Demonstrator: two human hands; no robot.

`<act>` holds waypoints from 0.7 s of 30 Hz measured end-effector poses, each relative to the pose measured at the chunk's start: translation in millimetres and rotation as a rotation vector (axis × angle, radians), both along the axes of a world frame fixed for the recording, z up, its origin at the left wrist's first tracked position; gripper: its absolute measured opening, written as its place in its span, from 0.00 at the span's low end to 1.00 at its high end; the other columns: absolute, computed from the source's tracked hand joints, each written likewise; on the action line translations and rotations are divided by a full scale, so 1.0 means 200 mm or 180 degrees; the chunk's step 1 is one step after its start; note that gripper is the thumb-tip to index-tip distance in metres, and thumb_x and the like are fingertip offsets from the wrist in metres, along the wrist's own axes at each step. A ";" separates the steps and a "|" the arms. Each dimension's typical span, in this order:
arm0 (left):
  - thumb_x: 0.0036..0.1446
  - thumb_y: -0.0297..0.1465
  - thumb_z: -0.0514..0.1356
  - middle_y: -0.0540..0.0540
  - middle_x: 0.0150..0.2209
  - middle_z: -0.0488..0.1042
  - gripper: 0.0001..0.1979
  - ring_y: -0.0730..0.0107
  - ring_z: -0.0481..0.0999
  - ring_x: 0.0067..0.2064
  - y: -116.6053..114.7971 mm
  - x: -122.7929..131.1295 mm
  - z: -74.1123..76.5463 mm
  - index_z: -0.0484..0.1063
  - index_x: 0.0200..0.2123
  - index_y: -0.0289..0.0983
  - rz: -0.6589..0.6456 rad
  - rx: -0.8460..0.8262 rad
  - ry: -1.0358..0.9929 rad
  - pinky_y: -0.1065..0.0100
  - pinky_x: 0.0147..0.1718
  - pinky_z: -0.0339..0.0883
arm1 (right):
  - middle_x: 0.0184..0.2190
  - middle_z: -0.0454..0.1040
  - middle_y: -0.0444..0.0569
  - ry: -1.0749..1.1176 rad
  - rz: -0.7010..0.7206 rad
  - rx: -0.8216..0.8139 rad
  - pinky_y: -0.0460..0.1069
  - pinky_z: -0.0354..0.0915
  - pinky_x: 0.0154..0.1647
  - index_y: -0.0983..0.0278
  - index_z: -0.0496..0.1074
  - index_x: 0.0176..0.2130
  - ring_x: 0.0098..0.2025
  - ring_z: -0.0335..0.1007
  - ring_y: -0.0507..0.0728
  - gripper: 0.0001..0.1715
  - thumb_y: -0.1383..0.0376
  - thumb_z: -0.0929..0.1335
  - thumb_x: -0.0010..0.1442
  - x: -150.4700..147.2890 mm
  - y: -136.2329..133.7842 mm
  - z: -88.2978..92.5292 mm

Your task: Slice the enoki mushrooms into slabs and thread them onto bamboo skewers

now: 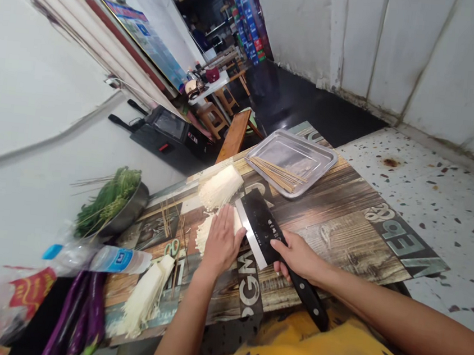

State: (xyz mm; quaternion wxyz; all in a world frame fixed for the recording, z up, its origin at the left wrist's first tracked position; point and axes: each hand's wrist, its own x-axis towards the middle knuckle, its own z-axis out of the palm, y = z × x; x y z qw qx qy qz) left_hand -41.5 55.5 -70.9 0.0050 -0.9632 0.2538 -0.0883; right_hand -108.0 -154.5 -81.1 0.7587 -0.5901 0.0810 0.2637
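Note:
My right hand (296, 254) is wrapped round the handle end of a black-bladed cleaver (263, 225), its silver edge facing left. Flat on a bunch of enoki mushrooms (203, 231) lies my left hand (222, 241), fingers stretched out and together, covering much of the bunch. The cleaver's edge is close to the bunch's right end; whether it touches is hard to tell. Just beyond is a second enoki bunch (221, 187). A third enoki bunch (149, 292) lies nearer me on the left.
Wooden skewers (277, 173) rest in a metal tray (320, 172) at the table's (342, 228) far side. On the left are a metal bowl (134, 212) of leafy greens (110, 198), a water bottle (104, 258) on its side, eggplants (78, 313) and loose skewers (178, 256).

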 end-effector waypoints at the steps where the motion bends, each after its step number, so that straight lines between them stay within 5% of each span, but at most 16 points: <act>1: 0.66 0.41 0.43 0.30 0.66 0.49 0.31 0.55 0.43 0.68 0.00 0.00 0.00 0.43 0.66 0.28 -0.0017 -0.0010 -0.0017 0.48 0.63 0.45 | 0.14 0.66 0.37 -0.0003 0.0002 -0.0005 0.40 0.57 0.09 0.61 0.57 0.36 0.12 0.56 0.47 0.04 0.64 0.57 0.65 0.00 0.00 0.00; 21: 0.65 0.41 0.43 0.31 0.67 0.47 0.33 0.57 0.41 0.68 0.00 0.00 0.01 0.42 0.66 0.27 -0.0035 -0.0132 0.0180 0.49 0.64 0.44 | 0.12 0.66 0.36 0.0056 0.0088 -0.0044 0.40 0.57 0.10 0.61 0.56 0.35 0.10 0.56 0.48 0.04 0.65 0.57 0.64 0.01 0.03 0.03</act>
